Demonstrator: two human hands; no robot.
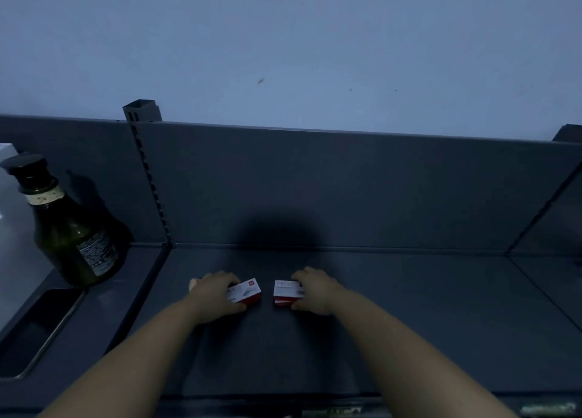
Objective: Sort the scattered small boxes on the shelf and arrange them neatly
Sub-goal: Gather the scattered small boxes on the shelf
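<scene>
Setting: a dim scene is shown, with a pale blue-grey wall above a dark grey metal shelf.
Back panel: a dark panel is set upright along the far edge of the shelf; a round shadow is cast on its lower middle.
Slotted upright: the left bay is divided from the middle bay by it, and its top is seen rising above the panel.
Left box: a small red and white box is lying flat on the middle bay, slightly turned, just left of centre.
Right box: a second small red and white box is lying flat near the first, with a narrow gap of bare shelf left between them.
Left hand: the left box is grasped at its left end, with fingers curled over the far edge and the thumb set against the near edge.
Right hand: the right box is grasped at its right end in the same manner, with fingers over the far side and the thumb at the near side.
Bottle: a dark green bottle with a black cap is stood upright in the left bay, well apart from the boxes.
White object: it is cut off at the left edge behind the bottle; what it is cannot be told.
Dark flat slab: it is laid in front of the bottle in the left bay.
</scene>
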